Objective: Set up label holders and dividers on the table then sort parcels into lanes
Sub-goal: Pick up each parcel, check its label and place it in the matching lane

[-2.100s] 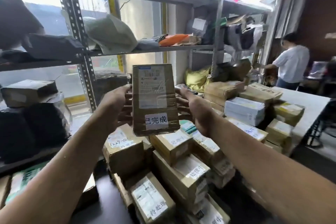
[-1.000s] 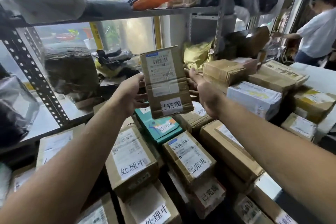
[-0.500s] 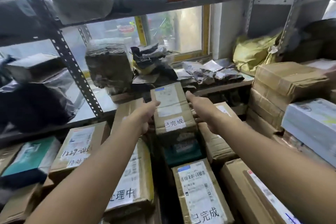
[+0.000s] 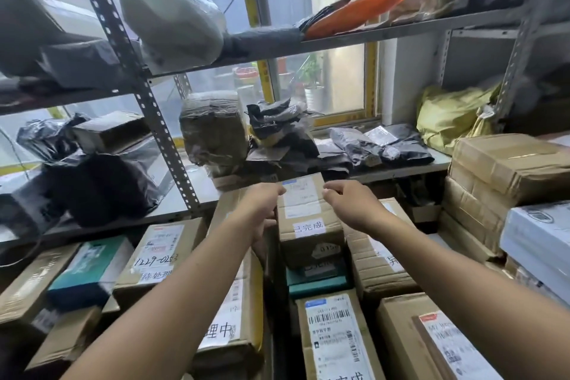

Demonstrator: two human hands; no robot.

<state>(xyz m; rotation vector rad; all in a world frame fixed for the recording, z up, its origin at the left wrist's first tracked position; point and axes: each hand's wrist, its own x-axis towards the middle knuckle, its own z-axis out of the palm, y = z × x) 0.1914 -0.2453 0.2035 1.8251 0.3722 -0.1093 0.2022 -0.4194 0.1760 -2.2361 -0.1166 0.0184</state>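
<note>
My left hand (image 4: 262, 210) grips the small box (image 4: 308, 225) by its left edge, atop a teal box (image 4: 317, 282) mid-pile. My right hand (image 4: 348, 203) curls at its far right corner; I cannot tell whether it is holding on.

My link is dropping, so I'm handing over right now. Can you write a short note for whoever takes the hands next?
Hands: the left hand grips the left side of the small parcel tagged 已完成. The right hand has its fingers curled on the parcel's top right corner.
Position: the small parcel appears set down on the teal box, with a front carton, also tagged 已完成, nearer the camera.
Done: this parcel looks placed.
Left: release it and sort the remaining parcels. No dividers or label holders are in view.
</note>
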